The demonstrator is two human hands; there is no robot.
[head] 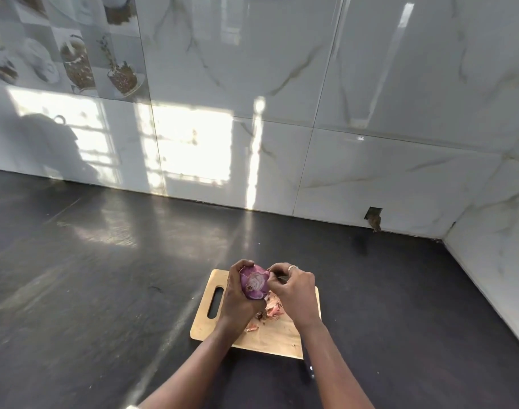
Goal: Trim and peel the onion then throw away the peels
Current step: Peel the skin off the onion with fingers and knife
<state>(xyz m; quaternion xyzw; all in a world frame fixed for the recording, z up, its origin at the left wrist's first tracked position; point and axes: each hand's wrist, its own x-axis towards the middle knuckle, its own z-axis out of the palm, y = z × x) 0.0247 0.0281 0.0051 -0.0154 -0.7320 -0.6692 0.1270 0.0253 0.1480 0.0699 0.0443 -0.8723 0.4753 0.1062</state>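
Note:
A purple onion [254, 282] with its cut end facing me is held above a wooden cutting board [267, 338]. My left hand [237, 299] grips the onion from the left and below. My right hand [293, 287], a ring on one finger, pinches the skin at the onion's upper right edge. Loose pinkish peels [270, 311] lie on the board under my hands. A dark knife handle [309, 370] shows just below the board's near right corner, mostly hidden by my right forearm.
The board lies on a dark countertop [105, 276] that runs to a white marble-tiled wall [311, 143] at the back and right. A small hole [373, 216] sits at the wall's base. Bright light reflects off the tiles.

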